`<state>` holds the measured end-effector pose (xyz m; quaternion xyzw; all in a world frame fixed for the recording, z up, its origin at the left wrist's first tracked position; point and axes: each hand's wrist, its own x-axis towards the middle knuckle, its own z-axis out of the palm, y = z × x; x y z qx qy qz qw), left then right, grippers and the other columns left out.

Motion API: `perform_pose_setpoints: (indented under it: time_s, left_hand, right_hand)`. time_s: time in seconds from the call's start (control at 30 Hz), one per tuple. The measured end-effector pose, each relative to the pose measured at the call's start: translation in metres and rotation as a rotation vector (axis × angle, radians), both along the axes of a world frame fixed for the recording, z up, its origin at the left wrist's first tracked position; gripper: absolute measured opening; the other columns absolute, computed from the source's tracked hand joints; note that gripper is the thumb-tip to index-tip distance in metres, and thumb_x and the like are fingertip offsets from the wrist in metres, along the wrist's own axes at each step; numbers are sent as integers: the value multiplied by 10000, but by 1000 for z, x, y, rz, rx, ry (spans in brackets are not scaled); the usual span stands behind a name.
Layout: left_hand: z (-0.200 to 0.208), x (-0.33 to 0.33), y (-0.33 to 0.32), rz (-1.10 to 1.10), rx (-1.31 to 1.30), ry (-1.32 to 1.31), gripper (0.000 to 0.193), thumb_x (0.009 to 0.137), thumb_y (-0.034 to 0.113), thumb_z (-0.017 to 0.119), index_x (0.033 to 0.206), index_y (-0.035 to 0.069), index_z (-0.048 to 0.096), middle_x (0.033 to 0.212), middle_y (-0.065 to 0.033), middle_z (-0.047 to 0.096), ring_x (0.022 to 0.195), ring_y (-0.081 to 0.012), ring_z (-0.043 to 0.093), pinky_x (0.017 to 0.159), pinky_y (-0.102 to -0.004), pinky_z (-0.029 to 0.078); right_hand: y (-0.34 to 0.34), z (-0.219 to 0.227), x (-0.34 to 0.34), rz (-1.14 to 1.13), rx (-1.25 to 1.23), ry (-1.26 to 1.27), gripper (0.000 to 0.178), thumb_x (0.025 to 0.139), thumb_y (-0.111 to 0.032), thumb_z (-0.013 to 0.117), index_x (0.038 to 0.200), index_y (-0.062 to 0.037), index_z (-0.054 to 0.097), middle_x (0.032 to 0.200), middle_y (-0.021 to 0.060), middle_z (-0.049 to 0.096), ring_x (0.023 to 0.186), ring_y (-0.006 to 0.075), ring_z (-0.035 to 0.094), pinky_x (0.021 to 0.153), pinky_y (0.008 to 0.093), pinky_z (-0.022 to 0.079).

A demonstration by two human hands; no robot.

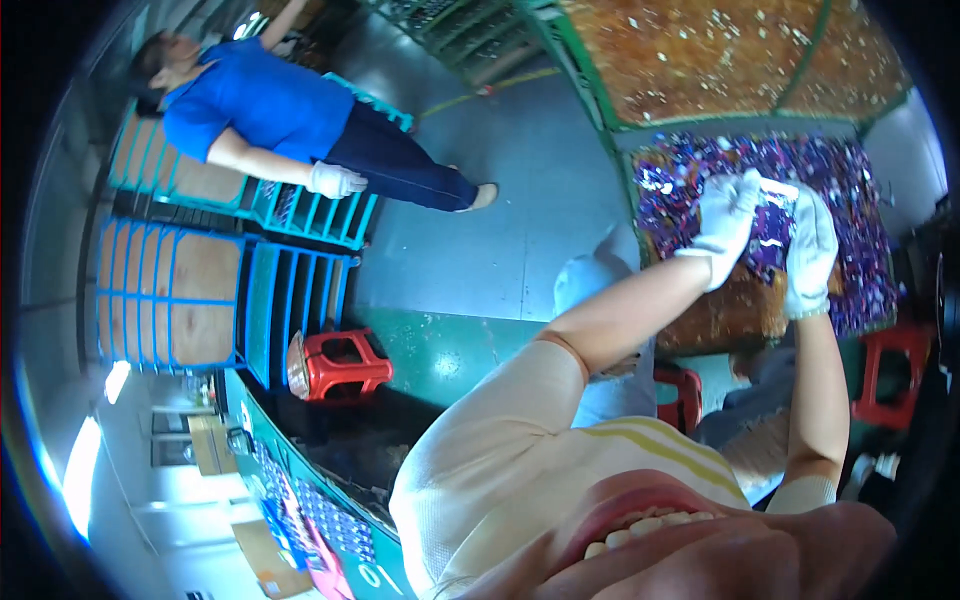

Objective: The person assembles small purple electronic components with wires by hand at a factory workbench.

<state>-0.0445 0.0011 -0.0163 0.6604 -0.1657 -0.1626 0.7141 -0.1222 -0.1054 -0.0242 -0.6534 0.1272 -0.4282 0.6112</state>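
Both my hands wear white gloves and hold one small purple packet with a pale upper edge [772, 228]. My left hand [726, 222] pinches it from the left. On its other side, my right hand [812, 248] has its fingers bent around the edge. Below and around them spreads a heap of shiny purple wrapped packets [855, 210], piled on a worn brown work surface [730, 312]. What is printed on the packet is too blurred to make out.
A large brown board in a green frame [700, 60] rises beyond the heap. Red plastic stools [345, 362] stand around. Blue racks [170, 295] with boards are at the left. A person in a blue shirt [265, 100], one glove visible, stands near teal racks [320, 215].
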Motion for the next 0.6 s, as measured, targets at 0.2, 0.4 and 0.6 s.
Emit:
perform_pose_setpoints:
  time_s: [0.2,0.4,0.6]
  left_hand:
    - [-10,-11,-7,-232,-320,747,641,863,548,419,1324,108,352,1292,-42,448,1176,-153,403,1007,-331,275]
    - [-24,-11,-12,-115,-369,615,598,870,539,412,1257,83,410,1177,-41,516,1068,-147,475,928,-315,364]
    - [-45,-4,-16,-3,-422,737,420,883,497,422,1028,124,548,929,0,619,827,-132,581,764,-309,466]
  right_hand:
    - [7,8,6,-45,16,122,220,918,-164,473,985,3,599,947,45,605,867,109,534,812,251,419]
    - [7,4,12,-4,128,172,243,923,-193,453,988,-14,603,912,8,597,804,63,505,745,225,420]
    - [13,6,13,57,199,173,247,921,-209,470,1007,-11,589,955,22,597,847,65,508,772,221,414]
